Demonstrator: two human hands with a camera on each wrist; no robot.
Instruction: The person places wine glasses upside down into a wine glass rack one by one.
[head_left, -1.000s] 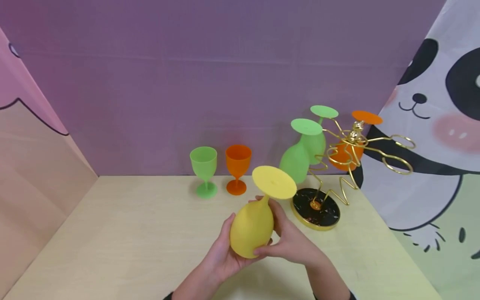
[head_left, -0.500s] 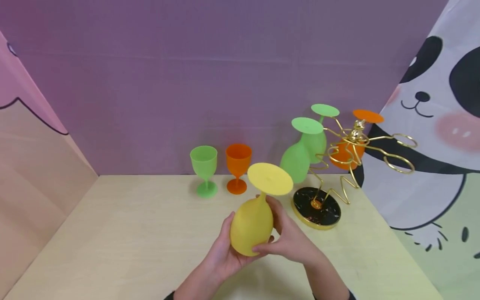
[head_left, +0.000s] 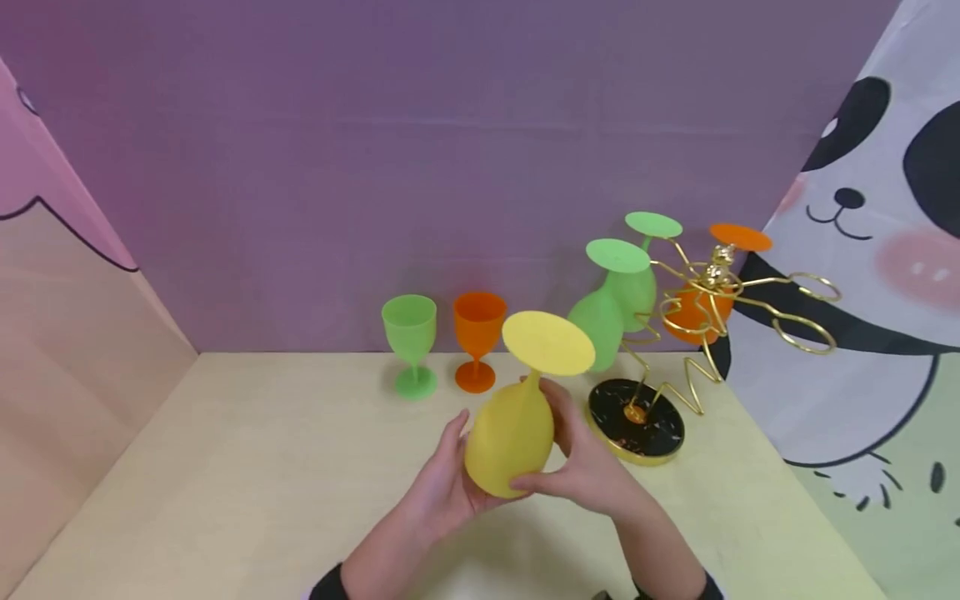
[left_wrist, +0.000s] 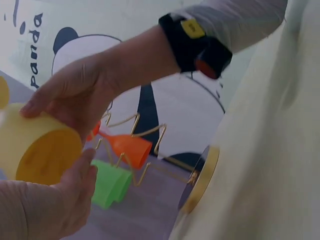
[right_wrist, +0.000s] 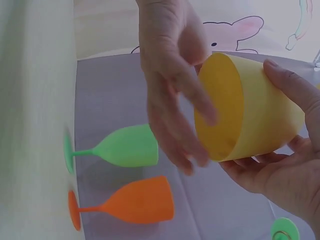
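Below centre in the head view, the right hand (head_left: 596, 477) grips a tilted, upside-down yellow cup (head_left: 508, 440). The left hand (head_left: 442, 493), fingers loosely extended, lies at its mouth; a gold rack (head_left: 648, 437) stands farther right.

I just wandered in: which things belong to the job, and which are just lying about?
Likely the job:
yellow goblet, in the right hand
gold rack
hung green goblets, hung orange goblet
standing green goblet, standing orange goblet

Just surroundings, seemingly:
purple backdrop
panda sheet
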